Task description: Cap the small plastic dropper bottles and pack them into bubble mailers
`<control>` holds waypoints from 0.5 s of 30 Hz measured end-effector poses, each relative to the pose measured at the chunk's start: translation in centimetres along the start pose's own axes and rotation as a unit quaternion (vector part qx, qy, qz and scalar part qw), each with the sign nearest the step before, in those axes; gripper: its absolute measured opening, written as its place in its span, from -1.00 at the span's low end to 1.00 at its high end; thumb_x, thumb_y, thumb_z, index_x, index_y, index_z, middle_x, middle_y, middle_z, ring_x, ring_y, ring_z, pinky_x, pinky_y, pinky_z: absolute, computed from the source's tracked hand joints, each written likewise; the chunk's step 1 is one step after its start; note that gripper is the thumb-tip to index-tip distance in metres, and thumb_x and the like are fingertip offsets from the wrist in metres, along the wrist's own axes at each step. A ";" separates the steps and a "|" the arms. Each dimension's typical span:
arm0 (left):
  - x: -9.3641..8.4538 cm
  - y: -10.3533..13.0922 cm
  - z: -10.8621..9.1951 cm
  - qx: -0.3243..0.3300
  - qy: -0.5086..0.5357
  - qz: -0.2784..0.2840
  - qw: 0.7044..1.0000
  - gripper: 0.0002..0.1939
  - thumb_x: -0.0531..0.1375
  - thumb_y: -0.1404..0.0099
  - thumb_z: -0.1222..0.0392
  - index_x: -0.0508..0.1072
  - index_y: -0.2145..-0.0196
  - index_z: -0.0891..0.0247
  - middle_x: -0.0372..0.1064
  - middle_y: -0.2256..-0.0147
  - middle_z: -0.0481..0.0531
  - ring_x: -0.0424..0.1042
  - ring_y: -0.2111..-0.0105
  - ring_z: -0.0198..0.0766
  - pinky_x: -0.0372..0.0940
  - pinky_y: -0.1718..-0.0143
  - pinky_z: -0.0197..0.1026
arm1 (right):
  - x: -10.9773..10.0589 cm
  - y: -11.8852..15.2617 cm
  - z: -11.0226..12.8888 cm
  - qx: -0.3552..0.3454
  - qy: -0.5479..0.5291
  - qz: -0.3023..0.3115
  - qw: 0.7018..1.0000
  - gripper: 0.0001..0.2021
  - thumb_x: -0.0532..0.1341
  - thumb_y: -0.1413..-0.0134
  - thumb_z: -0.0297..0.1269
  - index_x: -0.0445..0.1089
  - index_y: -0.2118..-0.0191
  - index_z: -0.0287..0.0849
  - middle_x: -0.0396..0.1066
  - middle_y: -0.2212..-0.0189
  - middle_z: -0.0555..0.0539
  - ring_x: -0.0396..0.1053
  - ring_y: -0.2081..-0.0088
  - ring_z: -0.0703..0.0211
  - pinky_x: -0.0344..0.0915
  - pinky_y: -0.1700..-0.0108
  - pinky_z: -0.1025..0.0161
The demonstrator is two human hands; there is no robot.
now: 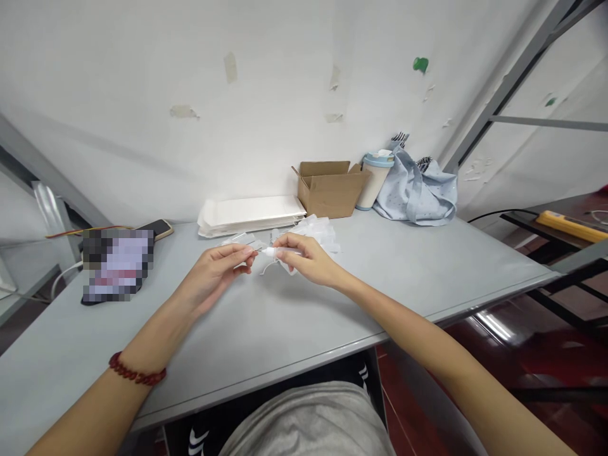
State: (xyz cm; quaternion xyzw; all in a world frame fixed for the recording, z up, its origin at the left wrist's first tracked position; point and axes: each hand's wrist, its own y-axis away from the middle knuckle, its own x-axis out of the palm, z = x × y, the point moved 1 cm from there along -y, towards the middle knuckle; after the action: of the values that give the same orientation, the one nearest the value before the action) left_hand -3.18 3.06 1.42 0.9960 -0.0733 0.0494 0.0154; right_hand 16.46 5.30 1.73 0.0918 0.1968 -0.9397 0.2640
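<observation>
Over the middle of the grey table [266, 354], my two hands are close together. My left hand [216, 272] pinches a thin dark pin-like piece [259, 249] between thumb and fingertips. In my right hand [308, 258] is a small white squeeze bottle [268, 251], its tapered nozzle pointing left at that thin piece. Whether the nozzle touches the piece is too small to tell. A pile of small clear plastic bags [323, 233] lies just behind my right hand. Another clear plastic packet [239, 239] rests behind my left fingertips. A thin pale curved strip [267, 267] shows below the nozzle.
At the back stand a flat white stack [254, 212], an open cardboard box [332, 196], a lidded cup [374, 182] and a light blue fabric bag [418, 190]. To the left lies a blurred-out object [121, 263] with a phone [159, 228] behind it.
</observation>
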 end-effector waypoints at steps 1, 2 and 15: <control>0.0 0.0 0.0 0.001 -0.002 0.000 1.000 -0.82 0.34 -0.07 0.07 0.56 0.50 0.25 0.35 0.44 0.01 0.27 0.34 -0.29 0.24 0.31 -0.28 | 0.0 0.0 0.0 0.000 0.001 0.002 1.000 -0.82 0.14 -0.13 -0.20 0.35 0.30 -0.22 0.31 0.42 0.00 0.23 0.39 0.29 0.17 0.34 0.30; -0.1 0.0 0.1 0.003 -0.006 0.000 1.000 -0.82 0.34 -0.07 0.07 0.56 0.50 0.24 0.35 0.44 0.01 0.27 0.34 -0.28 0.23 0.31 -0.27 | 0.0 0.0 -0.1 0.000 0.004 0.004 1.000 -0.82 0.14 -0.14 -0.20 0.35 0.30 -0.22 0.31 0.42 0.01 0.23 0.39 0.29 0.17 0.34 0.30; 0.7 0.6 0.2 0.093 -0.205 -0.091 0.970 -0.79 0.30 -0.04 0.01 0.52 0.56 0.19 0.41 0.53 -0.05 0.35 0.40 -0.21 0.25 0.28 -0.20 | 0.5 0.3 -0.6 0.000 0.067 0.001 0.998 -0.91 0.13 -0.02 -0.28 0.23 0.37 -0.17 0.21 0.49 0.07 0.13 0.45 0.29 0.05 0.39 0.32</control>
State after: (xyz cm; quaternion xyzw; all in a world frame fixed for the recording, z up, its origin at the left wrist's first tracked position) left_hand -2.54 2.33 1.30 0.9844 0.0207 -0.1508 -0.0877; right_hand 16.23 5.08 0.90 0.1547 0.2134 -0.9313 0.2513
